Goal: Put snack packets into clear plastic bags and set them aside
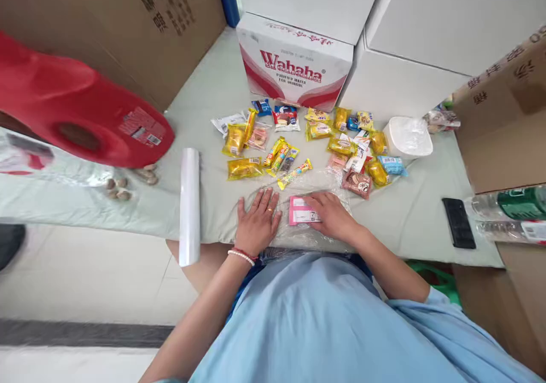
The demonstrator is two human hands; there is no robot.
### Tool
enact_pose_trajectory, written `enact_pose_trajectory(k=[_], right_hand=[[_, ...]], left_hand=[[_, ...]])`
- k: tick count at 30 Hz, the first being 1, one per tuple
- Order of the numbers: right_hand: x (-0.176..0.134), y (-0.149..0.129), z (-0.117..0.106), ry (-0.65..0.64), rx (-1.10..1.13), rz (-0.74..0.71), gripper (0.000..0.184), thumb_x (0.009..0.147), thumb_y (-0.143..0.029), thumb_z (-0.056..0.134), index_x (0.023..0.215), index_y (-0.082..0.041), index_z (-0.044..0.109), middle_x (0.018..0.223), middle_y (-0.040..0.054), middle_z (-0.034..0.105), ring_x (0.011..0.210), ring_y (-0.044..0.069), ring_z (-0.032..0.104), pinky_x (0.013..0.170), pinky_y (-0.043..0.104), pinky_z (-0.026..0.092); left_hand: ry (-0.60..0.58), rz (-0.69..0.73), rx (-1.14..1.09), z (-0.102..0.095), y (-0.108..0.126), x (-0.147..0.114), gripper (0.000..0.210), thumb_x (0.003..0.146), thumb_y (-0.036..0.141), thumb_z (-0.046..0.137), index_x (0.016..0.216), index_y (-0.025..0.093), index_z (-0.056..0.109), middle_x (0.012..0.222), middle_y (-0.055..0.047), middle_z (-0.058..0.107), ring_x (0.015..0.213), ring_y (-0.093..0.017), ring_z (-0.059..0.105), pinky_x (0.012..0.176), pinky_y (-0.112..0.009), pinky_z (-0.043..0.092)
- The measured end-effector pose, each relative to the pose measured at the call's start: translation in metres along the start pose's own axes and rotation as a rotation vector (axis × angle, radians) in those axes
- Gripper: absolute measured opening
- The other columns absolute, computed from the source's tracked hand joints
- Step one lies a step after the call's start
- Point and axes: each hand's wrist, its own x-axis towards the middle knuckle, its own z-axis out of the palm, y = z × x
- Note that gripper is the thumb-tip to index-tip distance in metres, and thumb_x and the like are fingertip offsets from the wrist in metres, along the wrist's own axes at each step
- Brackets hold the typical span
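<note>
At the front edge of the table (pixel 222 207), I saw, through the head camera, the left hand (pixel 256 221) lying palm down, with its fingers open and spread. Just to its right, the right hand (pixel 333 217) covered one end of a pink packet (pixel 303 210); I could not tell whether its fingers gripped this packet or only rested on it. Clear plastic film (pixel 292 236) lay between the hands. Beyond the left hand were small yellow stick packs (pixel 279 157), and beyond the right hand a group of wrapped snacks (pixel 377 171), beside a white tub (pixel 401 136). A white roll (pixel 190 201) lay left of the left hand, and a black phone (pixel 458 223) well right of the right hand. Farthest ahead of both stood a Wahaha carton (pixel 294 67).
</note>
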Motion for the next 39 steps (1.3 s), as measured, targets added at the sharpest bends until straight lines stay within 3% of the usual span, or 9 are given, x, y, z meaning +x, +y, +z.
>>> enact_pose_trajectory(k=[6, 9, 13, 17, 21, 25, 29, 33, 39], right_hand=[[-0.001, 0.007, 0.009, 0.012, 0.034, -0.013, 0.076, 0.09, -0.03, 0.078, 0.158, -0.019, 0.047, 0.151, 0.0193, 0.054, 0.137, 0.037, 0.049, 0.12, 0.06, 0.035], [-0.018, 0.013, 0.004, 0.108, 0.103, -0.048, 0.077, 0.093, -0.041, 0.076, 0.16, -0.022, 0.043, 0.16, 0.0202, 0.047, 0.146, 0.038, 0.043, 0.122, 0.066, 0.031], [-0.067, 0.025, -0.012, 0.276, 0.259, -0.139, 0.053, 0.102, -0.037, 0.065, 0.152, -0.025, 0.051, 0.146, 0.0169, 0.059, 0.136, 0.03, 0.054, 0.115, 0.054, 0.047], [-0.119, 0.038, -0.004, 0.087, 0.262, -0.211, 0.057, 0.098, -0.034, 0.07, 0.152, -0.024, 0.053, 0.15, 0.0173, 0.058, 0.139, 0.031, 0.054, 0.111, 0.052, 0.053], [-0.139, 0.047, 0.032, 0.114, 0.157, -0.12, 0.045, 0.098, -0.026, 0.066, 0.143, -0.021, 0.063, 0.151, 0.0189, 0.058, 0.141, 0.033, 0.053, 0.113, 0.058, 0.051], [-0.131, 0.05, 0.039, 0.253, 0.304, -0.136, 0.02, 0.103, -0.027, 0.059, 0.116, -0.024, 0.074, 0.125, 0.0134, 0.074, 0.123, 0.028, 0.065, 0.108, 0.052, 0.054], [-0.109, 0.055, 0.005, 0.247, 0.523, -0.007, 0.024, 0.108, -0.036, 0.052, 0.103, -0.022, 0.072, 0.092, 0.0069, 0.075, 0.088, 0.02, 0.069, 0.083, 0.035, 0.056], [-0.074, 0.066, -0.019, 0.18, 0.621, 0.179, 0.034, 0.105, -0.046, 0.053, 0.092, -0.02, 0.07, 0.078, 0.0022, 0.069, 0.072, 0.017, 0.063, 0.07, 0.028, 0.049], [-0.035, 0.069, -0.031, -0.012, 0.145, 0.509, 0.025, 0.1, -0.036, 0.055, 0.094, -0.019, 0.073, 0.087, 0.0076, 0.073, 0.081, 0.023, 0.064, 0.07, 0.031, 0.043]], left_hand=[[0.008, -0.002, -0.022, 0.004, 0.0, 0.003, 0.057, 0.109, 0.041, 0.035, 0.163, 0.025, 0.041, 0.173, -0.013, 0.035, 0.16, -0.033, 0.036, 0.129, -0.071, 0.013], [0.12, -0.004, -0.051, 0.003, -0.008, -0.002, 0.058, 0.107, 0.04, 0.043, 0.161, 0.021, 0.044, 0.173, -0.018, 0.032, 0.161, -0.037, 0.032, 0.128, -0.07, 0.019], [0.279, 0.245, -0.177, -0.01, -0.024, -0.025, 0.064, 0.097, 0.021, 0.054, 0.16, 0.025, 0.042, 0.164, -0.015, 0.05, 0.16, -0.033, 0.036, 0.131, -0.064, 0.024], [0.044, 0.616, -0.286, -0.018, -0.04, -0.052, 0.069, 0.083, 0.005, 0.052, 0.149, 0.023, 0.049, 0.162, -0.015, 0.053, 0.159, -0.03, 0.038, 0.129, -0.062, 0.033], [-0.077, 0.655, -0.172, -0.009, -0.048, -0.062, 0.048, 0.087, 0.002, 0.053, 0.129, 0.023, 0.066, 0.162, -0.016, 0.053, 0.159, -0.033, 0.038, 0.127, -0.064, 0.034], [-0.063, 0.478, -0.331, -0.011, -0.045, -0.053, 0.022, 0.101, 0.018, 0.056, 0.112, 0.024, 0.073, 0.14, -0.01, 0.072, 0.143, -0.029, 0.059, 0.125, -0.059, 0.039], [-0.107, 0.163, -0.62, -0.031, -0.037, -0.032, 0.027, 0.105, 0.036, 0.051, 0.106, 0.023, 0.075, 0.124, -0.009, 0.079, 0.122, -0.025, 0.072, 0.112, -0.045, 0.054], [-0.002, -0.122, -0.614, -0.034, -0.033, -0.003, 0.036, 0.098, 0.052, 0.054, 0.093, 0.023, 0.075, 0.112, -0.008, 0.078, 0.108, -0.026, 0.072, 0.101, -0.041, 0.057], [0.196, -0.454, -0.278, -0.018, -0.035, 0.025, 0.026, 0.082, 0.041, 0.064, 0.097, 0.02, 0.07, 0.109, -0.015, 0.07, 0.117, -0.036, 0.061, 0.11, -0.055, 0.048]])
